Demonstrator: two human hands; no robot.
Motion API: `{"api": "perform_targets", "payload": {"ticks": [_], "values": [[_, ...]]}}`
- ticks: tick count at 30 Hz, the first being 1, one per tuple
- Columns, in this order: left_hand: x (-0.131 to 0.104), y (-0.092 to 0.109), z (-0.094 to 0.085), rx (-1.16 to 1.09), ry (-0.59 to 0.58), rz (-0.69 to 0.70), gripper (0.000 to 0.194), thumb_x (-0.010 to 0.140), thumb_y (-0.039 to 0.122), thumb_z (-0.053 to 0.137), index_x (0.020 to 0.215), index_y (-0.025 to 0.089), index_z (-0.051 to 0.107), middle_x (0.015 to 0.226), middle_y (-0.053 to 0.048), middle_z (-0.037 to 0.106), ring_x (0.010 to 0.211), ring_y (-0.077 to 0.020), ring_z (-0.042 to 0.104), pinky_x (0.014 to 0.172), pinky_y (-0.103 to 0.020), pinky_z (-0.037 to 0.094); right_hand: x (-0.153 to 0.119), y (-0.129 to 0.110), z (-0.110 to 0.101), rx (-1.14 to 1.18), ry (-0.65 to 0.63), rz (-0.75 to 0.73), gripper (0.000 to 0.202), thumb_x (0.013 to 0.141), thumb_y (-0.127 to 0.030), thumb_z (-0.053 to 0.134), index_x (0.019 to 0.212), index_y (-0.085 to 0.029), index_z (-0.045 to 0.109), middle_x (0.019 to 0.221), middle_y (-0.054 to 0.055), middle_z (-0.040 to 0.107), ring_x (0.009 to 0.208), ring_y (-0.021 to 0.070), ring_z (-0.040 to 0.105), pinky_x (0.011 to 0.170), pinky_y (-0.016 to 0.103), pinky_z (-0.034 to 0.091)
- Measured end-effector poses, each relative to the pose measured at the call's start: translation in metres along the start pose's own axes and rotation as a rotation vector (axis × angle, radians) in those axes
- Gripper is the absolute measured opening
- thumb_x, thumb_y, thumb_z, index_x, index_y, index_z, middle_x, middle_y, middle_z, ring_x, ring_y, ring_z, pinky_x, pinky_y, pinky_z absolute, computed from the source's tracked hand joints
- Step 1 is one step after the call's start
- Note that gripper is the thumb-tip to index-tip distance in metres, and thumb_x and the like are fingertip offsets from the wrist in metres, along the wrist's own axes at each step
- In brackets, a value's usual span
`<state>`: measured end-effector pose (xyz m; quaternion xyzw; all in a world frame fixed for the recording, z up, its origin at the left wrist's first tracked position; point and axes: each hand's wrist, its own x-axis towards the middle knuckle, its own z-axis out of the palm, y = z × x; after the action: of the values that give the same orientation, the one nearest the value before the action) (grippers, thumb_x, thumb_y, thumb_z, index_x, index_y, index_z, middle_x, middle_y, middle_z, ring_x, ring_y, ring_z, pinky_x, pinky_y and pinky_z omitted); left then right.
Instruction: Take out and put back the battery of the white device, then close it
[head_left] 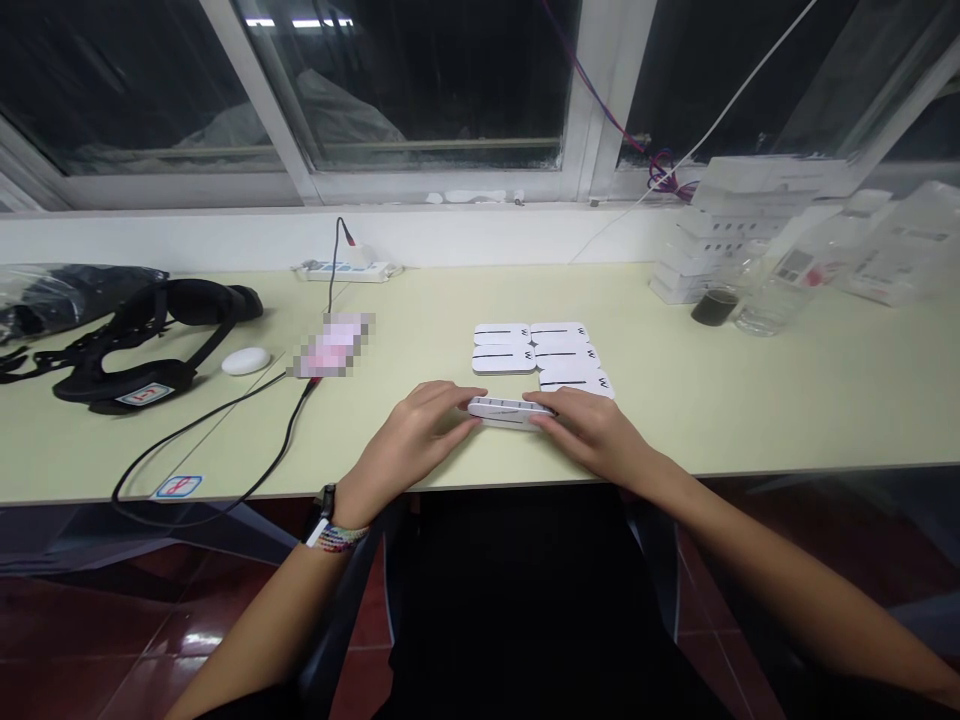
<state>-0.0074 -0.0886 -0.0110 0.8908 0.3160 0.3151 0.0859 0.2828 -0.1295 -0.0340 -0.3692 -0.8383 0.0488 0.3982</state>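
Two hands, our left (409,435) and right (592,430), pinch a flat white case (504,410) by its ends near the desk's (750,420) near edge; bare desk lies right.

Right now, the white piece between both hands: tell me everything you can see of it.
The white piece is a flat, elongated slab, plastic by its look, with small dark slots along its top. It lies level on the pale green table near the front edge. The left hand and right hand pinch its ends. Similar white pieces lie just behind.
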Motion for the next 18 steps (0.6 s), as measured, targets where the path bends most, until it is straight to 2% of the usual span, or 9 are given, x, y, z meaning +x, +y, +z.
{"api": "perform_targets", "payload": {"ticks": [5, 10, 14, 18], "values": [[-0.001, -0.001, -0.004, -0.034, -0.059, -0.021, 0.039, 0.112, 0.034, 0.060, 0.149, 0.025, 0.067, 0.134, -0.010, 0.078, 0.126, -0.0288, 0.071, 0.109, -0.049, 0.058, 0.000, 0.002, 0.001, 0.030, -0.002, 0.049, 0.029, 0.112, -0.031, 0.057, 0.137, -0.022, 0.071, 0.123, 0.010, 0.082, 0.111, 0.0270, 0.078, 0.097, 0.048, 0.065], [-0.001, 0.000, -0.012, -0.183, -0.107, -0.083, 0.037, 0.111, 0.037, 0.061, 0.146, 0.033, 0.071, 0.139, -0.006, 0.077, 0.129, -0.0278, 0.071, 0.110, -0.047, 0.059, 0.001, 0.001, 0.001, 0.040, -0.005, 0.052, 0.031, 0.112, -0.029, 0.056, 0.142, -0.025, 0.067, 0.127, 0.010, 0.079, 0.115, 0.0271, 0.076, 0.099, 0.050, 0.064], [0.002, 0.003, -0.011, -0.314, -0.131, -0.203, 0.033, 0.107, 0.039, 0.066, 0.137, 0.029, 0.078, 0.135, -0.007, 0.079, 0.119, -0.0272, 0.076, 0.103, -0.042, 0.063, 0.005, -0.004, -0.001, -0.094, -0.008, -0.112, 0.040, 0.109, -0.028, 0.060, 0.148, -0.021, 0.060, 0.138, 0.017, 0.072, 0.124, 0.0313, 0.069, 0.100, 0.054, 0.062], [0.004, 0.004, -0.007, -0.483, -0.151, -0.317, 0.031, 0.101, 0.038, 0.072, 0.127, 0.025, 0.083, 0.128, -0.008, 0.082, 0.116, -0.0292, 0.078, 0.104, -0.044, 0.064, 0.014, -0.007, -0.001, -0.234, -0.073, -0.249, 0.052, 0.102, -0.028, 0.068, 0.151, -0.017, 0.056, 0.138, 0.019, 0.071, 0.118, 0.0368, 0.067, 0.093, 0.056, 0.061]]}}
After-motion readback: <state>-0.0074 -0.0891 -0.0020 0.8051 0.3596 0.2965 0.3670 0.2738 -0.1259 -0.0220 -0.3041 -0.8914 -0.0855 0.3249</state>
